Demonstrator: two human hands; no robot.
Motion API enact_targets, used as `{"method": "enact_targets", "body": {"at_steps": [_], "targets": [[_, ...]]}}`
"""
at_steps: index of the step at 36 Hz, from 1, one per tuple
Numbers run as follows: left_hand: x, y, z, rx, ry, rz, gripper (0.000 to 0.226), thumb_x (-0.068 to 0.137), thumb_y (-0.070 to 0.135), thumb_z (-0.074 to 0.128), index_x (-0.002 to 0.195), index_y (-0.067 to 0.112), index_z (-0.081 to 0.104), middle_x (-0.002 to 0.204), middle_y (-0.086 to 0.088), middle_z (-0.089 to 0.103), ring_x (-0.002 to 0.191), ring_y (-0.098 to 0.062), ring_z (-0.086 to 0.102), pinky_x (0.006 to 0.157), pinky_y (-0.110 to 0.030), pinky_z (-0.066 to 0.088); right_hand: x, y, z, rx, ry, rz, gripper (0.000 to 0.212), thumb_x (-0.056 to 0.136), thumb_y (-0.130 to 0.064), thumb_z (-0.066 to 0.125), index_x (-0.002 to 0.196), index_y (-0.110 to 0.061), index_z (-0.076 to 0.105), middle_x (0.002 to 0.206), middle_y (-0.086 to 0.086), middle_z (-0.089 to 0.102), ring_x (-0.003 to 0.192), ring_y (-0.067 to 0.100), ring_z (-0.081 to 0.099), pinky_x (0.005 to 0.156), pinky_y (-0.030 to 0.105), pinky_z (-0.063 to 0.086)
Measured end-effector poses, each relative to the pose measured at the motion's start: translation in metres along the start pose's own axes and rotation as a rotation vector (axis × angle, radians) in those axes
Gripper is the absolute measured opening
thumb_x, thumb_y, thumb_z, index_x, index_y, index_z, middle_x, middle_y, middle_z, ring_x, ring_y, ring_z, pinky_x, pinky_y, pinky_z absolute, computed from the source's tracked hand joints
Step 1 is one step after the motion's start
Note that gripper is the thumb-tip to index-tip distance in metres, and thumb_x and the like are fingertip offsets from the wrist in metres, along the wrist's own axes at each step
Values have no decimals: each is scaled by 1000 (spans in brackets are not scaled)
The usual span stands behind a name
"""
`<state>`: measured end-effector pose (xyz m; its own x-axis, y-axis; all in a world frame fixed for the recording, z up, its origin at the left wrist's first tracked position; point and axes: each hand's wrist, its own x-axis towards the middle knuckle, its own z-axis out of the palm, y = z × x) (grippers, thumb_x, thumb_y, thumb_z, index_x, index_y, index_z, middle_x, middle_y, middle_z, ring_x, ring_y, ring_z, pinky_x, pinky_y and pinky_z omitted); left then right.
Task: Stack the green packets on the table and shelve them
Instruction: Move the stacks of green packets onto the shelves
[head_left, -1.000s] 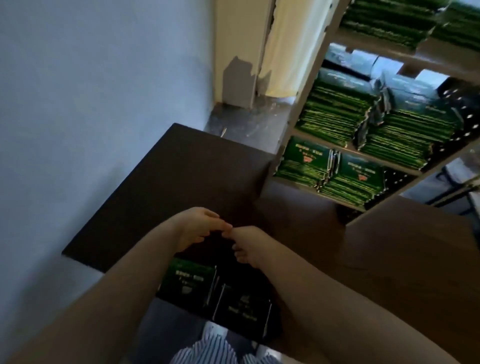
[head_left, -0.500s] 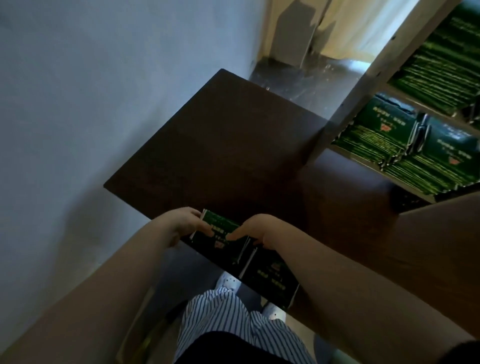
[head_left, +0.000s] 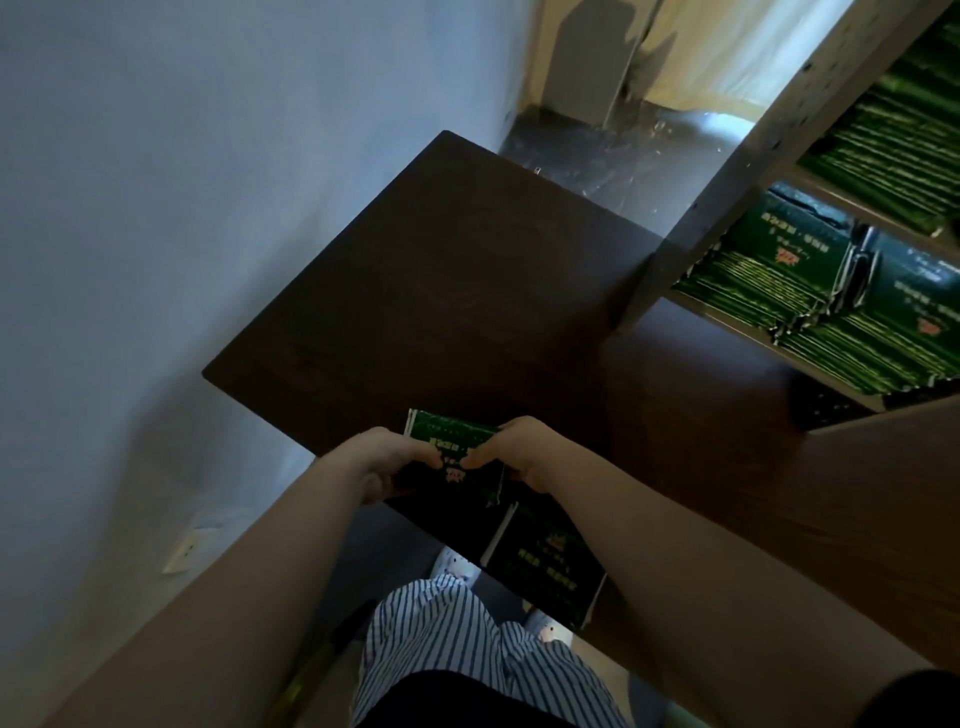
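A small stack of green packets (head_left: 451, 446) lies at the near edge of the dark wooden table (head_left: 441, 291). My left hand (head_left: 384, 460) grips its left side and my right hand (head_left: 511, 449) grips its right side, thumbs on the top packet. A second pile of green packets (head_left: 545, 566) rests at the table's near edge, just right of my hands. More green packets (head_left: 789, 270) fill the shelf unit (head_left: 727, 197) at the right.
A pale wall runs along the left of the table, with a socket (head_left: 182, 551) low on it. Dark floor and a cream curtain (head_left: 727, 57) lie beyond the table. My striped trousers (head_left: 467, 639) show below the table edge.
The view has tilted down and the table appears larger. Both hands, first touching fingertips over the packets, have closed on the left stack from both sides.
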<state>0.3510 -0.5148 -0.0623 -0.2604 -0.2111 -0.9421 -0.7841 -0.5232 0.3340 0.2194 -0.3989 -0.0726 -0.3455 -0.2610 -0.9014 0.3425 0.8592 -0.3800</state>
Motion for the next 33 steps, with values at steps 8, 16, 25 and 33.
{"method": "enact_targets", "body": {"at_steps": [8,16,25,33], "targets": [[3,22,16,-95,-42,-17,20,87,4,70,105,1,64,110,-18,68,96,-27,68,84,-32,57,34,5,-30,178,-107,-4,94,33,-12,97,121,-9,64,135,7,58,124,30,53,102,45,49],[-30,77,40,-144,-177,83,35,85,6,68,119,8,60,111,-16,72,101,-28,71,89,-38,56,-34,-32,-88,317,-109,-62,44,76,-2,80,115,-11,65,115,8,69,107,25,66,100,42,52],[-102,139,98,-115,-324,334,24,97,17,54,121,12,55,120,-17,67,114,-29,64,105,-45,47,-114,-51,-161,446,-68,-277,25,90,-10,63,115,-10,60,108,12,69,99,27,66,86,43,55],[-166,177,154,25,-389,546,26,100,27,48,123,16,56,120,-13,68,114,-27,63,104,-47,46,-191,-47,-223,629,51,-414,31,91,-8,43,118,-5,58,100,14,66,88,27,64,74,37,53]]}}
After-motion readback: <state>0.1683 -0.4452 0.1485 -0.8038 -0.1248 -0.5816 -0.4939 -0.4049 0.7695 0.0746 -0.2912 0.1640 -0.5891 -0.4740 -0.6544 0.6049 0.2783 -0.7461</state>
